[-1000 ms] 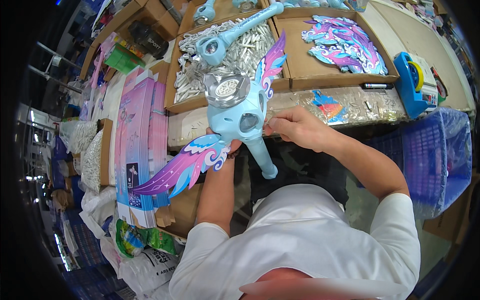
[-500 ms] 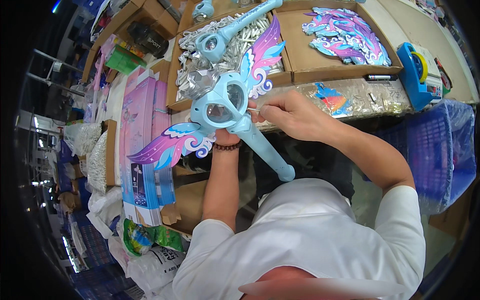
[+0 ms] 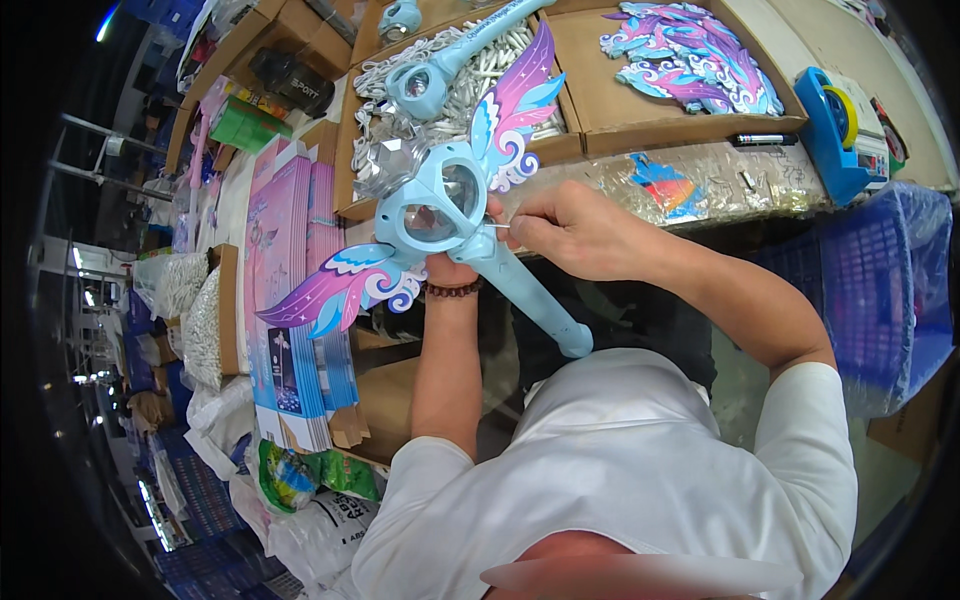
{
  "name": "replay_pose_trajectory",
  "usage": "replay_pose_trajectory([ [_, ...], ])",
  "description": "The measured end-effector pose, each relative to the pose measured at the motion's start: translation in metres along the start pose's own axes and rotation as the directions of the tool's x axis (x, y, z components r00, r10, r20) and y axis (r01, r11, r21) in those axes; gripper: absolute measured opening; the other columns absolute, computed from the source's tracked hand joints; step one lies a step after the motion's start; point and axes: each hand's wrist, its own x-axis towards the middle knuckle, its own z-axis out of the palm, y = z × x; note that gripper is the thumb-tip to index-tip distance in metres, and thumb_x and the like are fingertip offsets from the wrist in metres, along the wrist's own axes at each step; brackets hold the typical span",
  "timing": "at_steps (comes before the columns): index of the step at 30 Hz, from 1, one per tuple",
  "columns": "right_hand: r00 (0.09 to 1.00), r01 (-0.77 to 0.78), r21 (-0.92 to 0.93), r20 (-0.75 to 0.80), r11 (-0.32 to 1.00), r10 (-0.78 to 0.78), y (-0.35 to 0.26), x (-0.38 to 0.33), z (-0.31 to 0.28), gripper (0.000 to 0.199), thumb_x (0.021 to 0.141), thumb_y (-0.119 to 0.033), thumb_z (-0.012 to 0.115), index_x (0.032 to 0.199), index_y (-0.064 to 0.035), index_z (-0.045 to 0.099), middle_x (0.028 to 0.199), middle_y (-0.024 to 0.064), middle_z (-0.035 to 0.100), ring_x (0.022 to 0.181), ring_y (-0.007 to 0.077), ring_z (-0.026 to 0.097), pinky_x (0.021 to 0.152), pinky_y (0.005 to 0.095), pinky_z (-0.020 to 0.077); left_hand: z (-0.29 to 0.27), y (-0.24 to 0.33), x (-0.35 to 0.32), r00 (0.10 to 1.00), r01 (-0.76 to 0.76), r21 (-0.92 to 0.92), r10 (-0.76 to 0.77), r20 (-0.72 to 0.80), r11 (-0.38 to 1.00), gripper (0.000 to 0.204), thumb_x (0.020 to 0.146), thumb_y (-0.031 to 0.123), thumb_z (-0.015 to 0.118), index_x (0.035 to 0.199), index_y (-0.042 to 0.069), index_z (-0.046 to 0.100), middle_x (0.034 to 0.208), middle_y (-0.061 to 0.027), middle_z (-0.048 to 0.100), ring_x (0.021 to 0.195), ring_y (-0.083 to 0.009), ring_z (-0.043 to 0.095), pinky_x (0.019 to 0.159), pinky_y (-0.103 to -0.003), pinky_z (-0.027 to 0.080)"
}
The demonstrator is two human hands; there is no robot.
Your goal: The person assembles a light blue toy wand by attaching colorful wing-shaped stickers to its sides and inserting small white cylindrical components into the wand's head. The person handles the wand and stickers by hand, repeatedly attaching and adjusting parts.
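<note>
Seen from the head camera, the left hand grips a pale blue plastic toy wand with pink-and-purple wings from behind, just under its round head (its fingers are mostly hidden), holding it up over the table edge in front of the chest. The right hand pinches a thin white pin-like piece against the wand's neck. Beyond lie a cardboard box of loose wing cut-outs and a blue tape dispenser.

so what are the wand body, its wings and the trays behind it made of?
Wand: looks like moulded plastic, pale blue, slight sheen, smooth rounded edges. Wings: thin flat printed sheet, card or plastic, can't tell which. Trays: brown corrugated-looking cardboard, matte, with folded walls.
</note>
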Motion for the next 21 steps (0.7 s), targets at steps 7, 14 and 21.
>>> replay_pose_trajectory([
  [7, 0.997, -0.065, -0.035, 0.038, 0.997, 0.067, -0.002, 0.000, 0.001, 0.031, 0.091, -0.020, 0.049, 0.093, 0.0068, 0.065, 0.075, 0.0140, 0.063, 0.072, 0.0158, 0.057, 0.068, 0.0337, 0.0455, 0.000, 0.007, 0.001, 0.993, 0.077, 0.175, -0.091, 0.074, 0.982, 0.060, 0.088, 0.045, 0.060, 0.130, 0.004, 0.045, 0.117, -0.0196, 0.057, 0.100, -0.0302, 0.059, 0.083, -0.042, 0.054],
  [14, 0.984, 0.086, -0.420, -0.107, 0.903, -0.143, 0.000, -0.012, 0.004, 0.022, 0.084, -0.016, 0.052, 0.080, 0.0033, 0.061, 0.065, 0.0266, 0.057, 0.065, 0.0374, 0.061, 0.056, 0.0450, 0.0431, -0.048, 0.027, -0.046, 0.993, -0.042, 0.516, 0.090, -0.069, 0.855, 0.100, 0.070, 0.065, 0.069, 0.143, 0.007, 0.032, 0.143, -0.0152, 0.039, 0.126, -0.0383, 0.043, 0.102, -0.060, 0.036],
  [21, 0.887, -0.462, 0.630, 0.321, 0.624, 0.332, -0.009, -0.020, -0.016, 0.022, 0.091, -0.026, 0.054, 0.094, -0.0056, 0.062, 0.059, -0.0039, 0.036, 0.045, 0.0050, 0.025, 0.038, 0.0231, 0.0166, -0.011, 0.009, -0.033, 0.944, -0.012, 0.340, 0.122, -0.306, 0.940, 0.087, 0.075, 0.046, 0.070, 0.140, 0.003, 0.032, 0.135, -0.0237, 0.042, 0.120, -0.0430, 0.046, 0.094, -0.060, 0.043],
])
